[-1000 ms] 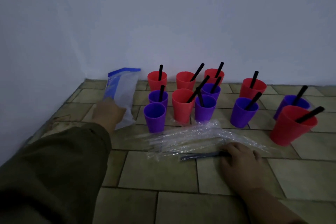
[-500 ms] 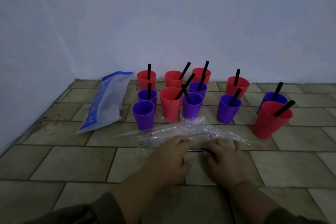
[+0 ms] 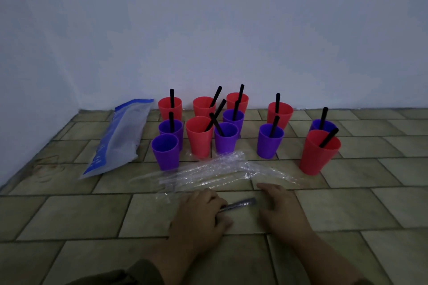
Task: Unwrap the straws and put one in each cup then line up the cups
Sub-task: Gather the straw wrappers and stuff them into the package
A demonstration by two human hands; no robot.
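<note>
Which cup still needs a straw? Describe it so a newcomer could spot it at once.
Start at the blue-and-clear bag lying on the tiled floor at the left. Just right of its lower end stands the cluster of red and purple cups; take the purple cup at its front left corner. It alone holds no black straw.

the floor point(image 3: 69, 213) is laid with rectangular beige-green tiles in a staggered pattern with dark grout lines. a plain pale wall point(image 3: 231, 30) rises at the far edge; a second wall point(image 3: 27, 76) meets it at the left corner. lighting is dim and bluish.
</note>
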